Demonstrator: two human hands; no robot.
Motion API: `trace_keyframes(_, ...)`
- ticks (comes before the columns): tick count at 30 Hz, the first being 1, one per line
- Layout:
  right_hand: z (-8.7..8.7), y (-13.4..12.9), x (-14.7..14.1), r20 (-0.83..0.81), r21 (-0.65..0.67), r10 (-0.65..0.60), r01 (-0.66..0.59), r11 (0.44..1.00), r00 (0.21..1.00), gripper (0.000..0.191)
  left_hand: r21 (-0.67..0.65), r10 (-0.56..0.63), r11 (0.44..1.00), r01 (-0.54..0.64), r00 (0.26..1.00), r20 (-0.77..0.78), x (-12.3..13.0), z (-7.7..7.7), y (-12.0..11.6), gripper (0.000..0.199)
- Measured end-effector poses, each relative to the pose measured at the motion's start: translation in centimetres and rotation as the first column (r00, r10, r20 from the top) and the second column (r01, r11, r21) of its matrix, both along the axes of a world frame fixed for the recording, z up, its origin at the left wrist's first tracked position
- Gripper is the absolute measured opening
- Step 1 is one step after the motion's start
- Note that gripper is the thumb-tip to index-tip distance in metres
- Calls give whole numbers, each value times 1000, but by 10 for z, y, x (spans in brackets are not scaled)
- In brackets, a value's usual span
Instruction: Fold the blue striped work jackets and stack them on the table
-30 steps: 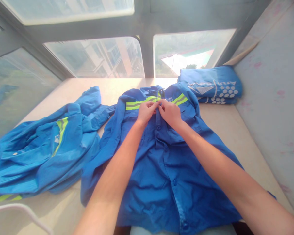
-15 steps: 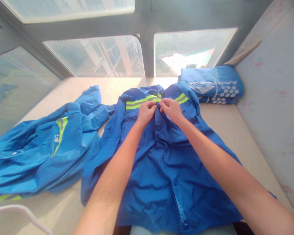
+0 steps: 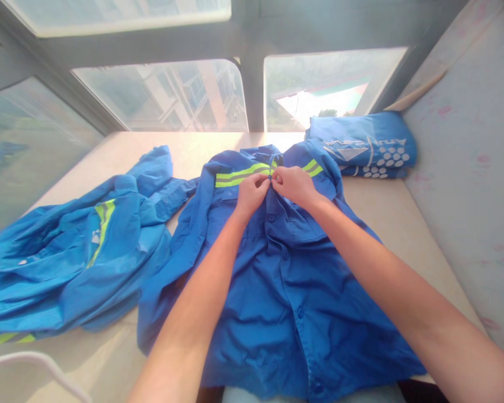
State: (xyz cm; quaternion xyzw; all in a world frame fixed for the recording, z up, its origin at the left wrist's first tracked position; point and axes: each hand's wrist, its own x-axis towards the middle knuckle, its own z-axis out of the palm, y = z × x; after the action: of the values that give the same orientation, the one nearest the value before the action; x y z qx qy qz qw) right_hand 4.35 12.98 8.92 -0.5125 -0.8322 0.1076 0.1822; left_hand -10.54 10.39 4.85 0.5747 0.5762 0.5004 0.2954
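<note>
A blue work shirt with yellow-green and grey reflective stripes lies front side up, its collar toward the window. Buttons show down its front placket below my hands. My left hand pinches the placket edge near the chest stripe. Right beside it, my right hand has its fingertips closed on the same placket. The fingertips of both hands nearly touch. Whatever button or buttonhole lies between them is too small and covered to make out.
Another blue garment with a reflective stripe lies crumpled at the left. A folded blue item with white print rests at the back right, against the wall. A white cable curves in at the lower left. Windows stand behind.
My right hand has shifted slightly and turned over the placket, its forearm a little higher. My left hand stays nearly in place. The shirt's lower right part has spread slightly to the right.
</note>
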Motion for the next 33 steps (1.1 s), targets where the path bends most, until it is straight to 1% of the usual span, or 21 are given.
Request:
trace_keyframes(2, -1, -5, -3, 75, 43, -13, 10, 999, 997, 23, -46, -16, 999, 23, 990, 141, 1, -2, 0, 20)
trace_keyframes(3, -2, -7, -3, 94, 59, -19, 13, 998, 995, 24, -78, -13, 996, 32, 973, 231, 2, -3, 0, 24)
trace_keyframes(6, -9, -12, -4, 64, 70, -36, 31, 997, 997, 26, -173, 36, 983, 55, 875, 482, 4, -6, -1, 31)
trace_keyframes(8, -15, -13, -3, 12, 65, -49, 48, 997, 999, 26, -219, 66, 973, 77, 814, 578, 4, -7, -3, 32)
trace_keyframes(10, -21, -14, -3, -42, 70, -63, 66, 995, 997, 25, -256, 99, 963, 78, 784, 613, 4, -7, -4, 32)
trace_keyframes(14, -29, -16, -8, -185, 76, -81, 96, 992, 979, 23, -283, 163, 959, 15, 787, 594, 4, -7, -3, 29)
trace_keyframes(17, -32, -16, -13, -286, 20, -109, 120, 993, 952, 21, -270, 171, 963, -10, 796, 580, 5, -8, -3, 25)
trace_keyframes(20, -27, -12, -14, -282, -47, -124, 115, 992, 951, 18, -255, 178, 966, -35, 806, 564, 4, -9, -2, 20)
trace_keyframes(22, -22, -7, -11, -237, -74, -97, 82, 994, 967, 18, -216, 173, 974, -70, 846, 504, 3, -10, -2, 15)
trace_keyframes(25, -14, 0, -6, -210, -95, 25, -46, 994, 977, 19, -109, 148, 987, -118, 931, 333, 1, -8, -1, 12)
trace_keyframes(27, -11, 3, -4, -232, -76, 67, -87, 993, 970, 18, -63, 133, 991, -120, 951, 281, 2, -6, -1, 12)
trace_keyframes(28, -11, 3, -4, -264, -65, 51, -70, 995, 963, 17, -52, 129, 992, -119, 950, 286, 3, -6, -1, 13)
trace_keyframes(30, -14, 2, -7, -367, -85, -32, 0, 996, 930, 16, -33, 129, 992, -125, 939, 319, 5, -6, -2, 14)
trace_keyframes(32, -18, 0, -11, -497, -179, -121, 35, 983, 859, 17, -11, 130, 991, -134, 933, 337, 6, -7, -3, 15)
trace_keyframes(33, -20, 0, -13, -560, -245, -161, 24, 969, 813, 19, 0, 130, 991, -137, 934, 332, 6, -8, -4, 15)
